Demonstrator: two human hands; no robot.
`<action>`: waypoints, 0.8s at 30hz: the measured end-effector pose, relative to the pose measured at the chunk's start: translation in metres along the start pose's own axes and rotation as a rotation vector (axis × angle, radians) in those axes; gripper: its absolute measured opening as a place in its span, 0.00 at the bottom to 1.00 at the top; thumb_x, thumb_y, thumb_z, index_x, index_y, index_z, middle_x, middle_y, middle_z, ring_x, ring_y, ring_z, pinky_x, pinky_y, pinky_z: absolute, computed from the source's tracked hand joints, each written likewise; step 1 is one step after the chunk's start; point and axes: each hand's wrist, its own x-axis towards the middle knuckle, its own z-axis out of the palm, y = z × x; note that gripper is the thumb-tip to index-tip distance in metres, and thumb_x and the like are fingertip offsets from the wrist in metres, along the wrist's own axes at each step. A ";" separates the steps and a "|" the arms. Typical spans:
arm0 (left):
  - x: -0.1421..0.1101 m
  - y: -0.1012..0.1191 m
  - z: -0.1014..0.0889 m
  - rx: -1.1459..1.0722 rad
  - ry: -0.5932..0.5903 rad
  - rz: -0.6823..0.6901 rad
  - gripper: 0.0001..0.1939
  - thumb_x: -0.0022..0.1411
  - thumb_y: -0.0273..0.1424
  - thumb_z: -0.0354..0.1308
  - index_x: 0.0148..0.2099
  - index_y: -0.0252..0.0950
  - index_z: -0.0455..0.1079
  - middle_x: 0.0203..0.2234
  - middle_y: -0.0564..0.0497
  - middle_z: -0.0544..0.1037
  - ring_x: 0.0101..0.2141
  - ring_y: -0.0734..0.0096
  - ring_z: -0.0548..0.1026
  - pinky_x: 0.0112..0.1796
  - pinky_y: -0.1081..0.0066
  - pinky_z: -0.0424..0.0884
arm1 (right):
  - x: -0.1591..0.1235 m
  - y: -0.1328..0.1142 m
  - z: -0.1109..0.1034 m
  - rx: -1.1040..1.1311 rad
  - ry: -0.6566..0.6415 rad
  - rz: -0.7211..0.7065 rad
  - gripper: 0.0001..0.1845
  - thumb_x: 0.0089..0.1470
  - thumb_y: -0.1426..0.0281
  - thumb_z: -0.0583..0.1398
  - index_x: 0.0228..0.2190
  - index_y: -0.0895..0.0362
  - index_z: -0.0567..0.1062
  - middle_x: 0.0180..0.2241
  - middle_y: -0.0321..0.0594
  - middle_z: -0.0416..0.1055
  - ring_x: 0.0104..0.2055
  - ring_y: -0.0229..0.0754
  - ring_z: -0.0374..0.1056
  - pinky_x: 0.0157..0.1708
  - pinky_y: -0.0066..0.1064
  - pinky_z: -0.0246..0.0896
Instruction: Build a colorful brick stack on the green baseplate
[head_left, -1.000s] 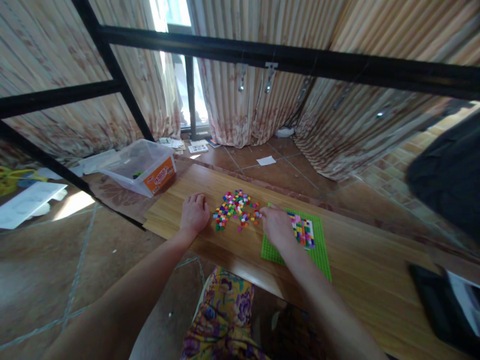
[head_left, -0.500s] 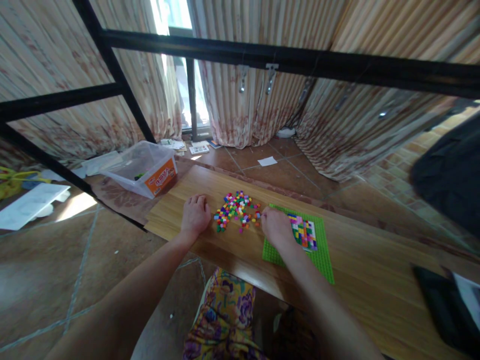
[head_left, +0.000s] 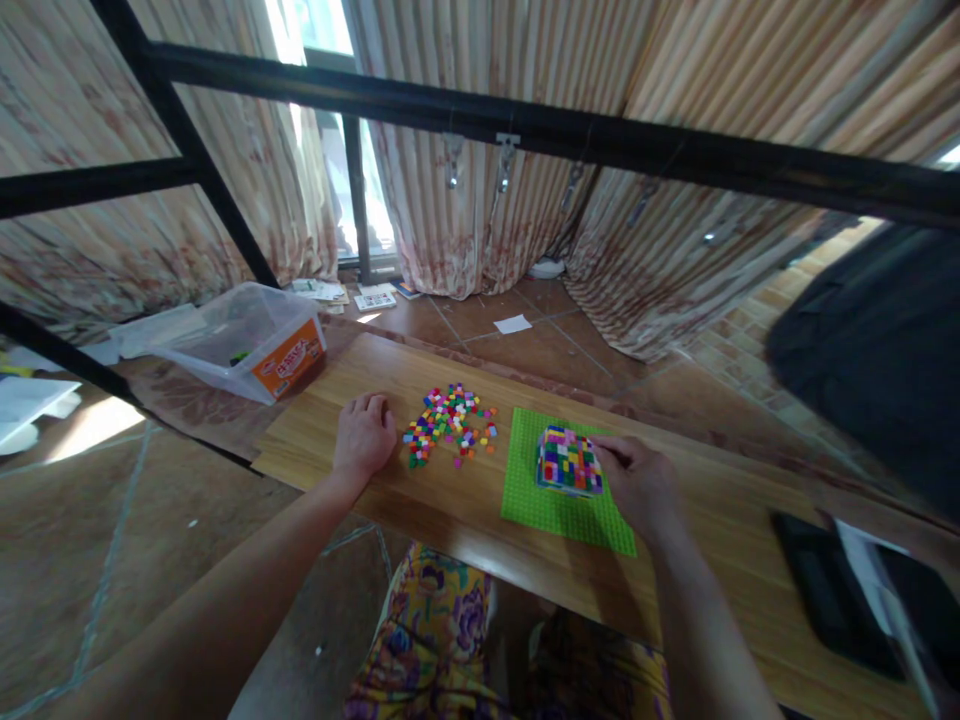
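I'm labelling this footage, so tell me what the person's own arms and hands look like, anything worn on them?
Both the left hand and the right hand are bare, without gloves. The forearms are bare too, with no sleeves, watch or bracelet visible. Rings can't be ruled out at this size.

Head camera above bench, facing forward and down (slightly tilted).

My right hand (head_left: 646, 487) has crossed from beside the loose bricks (head_left: 452, 412) to the right side of the brick block (head_left: 571, 463) — apparently touching it, though the fingertips are too small to be sure. I now see the block's top uncovered — and my view has swung rightward.
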 end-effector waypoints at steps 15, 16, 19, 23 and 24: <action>0.000 -0.001 0.001 0.018 0.001 0.008 0.16 0.63 0.30 0.48 0.48 0.30 0.71 0.46 0.36 0.76 0.49 0.51 0.72 0.53 0.55 0.66 | 0.011 -0.001 0.026 -0.185 -0.032 0.013 0.16 0.53 0.58 0.58 0.31 0.53 0.82 0.30 0.41 0.81 0.31 0.44 0.74 0.31 0.31 0.61; 0.000 0.000 0.000 0.019 -0.001 0.006 0.16 0.63 0.30 0.48 0.48 0.30 0.71 0.46 0.36 0.76 0.49 0.51 0.72 0.53 0.55 0.66 | 0.011 -0.002 0.026 -0.191 -0.032 0.014 0.16 0.53 0.58 0.58 0.31 0.53 0.82 0.30 0.41 0.81 0.32 0.44 0.74 0.32 0.32 0.61; 0.000 0.001 -0.001 0.020 -0.010 0.000 0.16 0.63 0.30 0.48 0.49 0.29 0.71 0.46 0.36 0.76 0.49 0.52 0.72 0.54 0.56 0.66 | 0.011 -0.004 0.027 -0.181 -0.031 0.030 0.15 0.51 0.58 0.59 0.31 0.53 0.83 0.30 0.41 0.81 0.32 0.45 0.75 0.33 0.32 0.61; 0.000 0.002 -0.001 0.030 -0.019 0.000 0.16 0.63 0.30 0.48 0.48 0.29 0.71 0.46 0.36 0.76 0.49 0.51 0.72 0.54 0.56 0.66 | 0.011 0.003 0.025 -0.069 -0.032 0.029 0.17 0.51 0.57 0.59 0.31 0.54 0.82 0.30 0.40 0.81 0.32 0.44 0.75 0.32 0.31 0.62; 0.000 0.002 -0.001 0.031 -0.020 0.000 0.16 0.63 0.30 0.48 0.48 0.29 0.71 0.46 0.36 0.76 0.49 0.51 0.72 0.54 0.56 0.66 | 0.011 0.005 0.024 -0.046 -0.027 0.037 0.17 0.51 0.57 0.59 0.31 0.54 0.82 0.30 0.40 0.81 0.31 0.44 0.75 0.32 0.31 0.62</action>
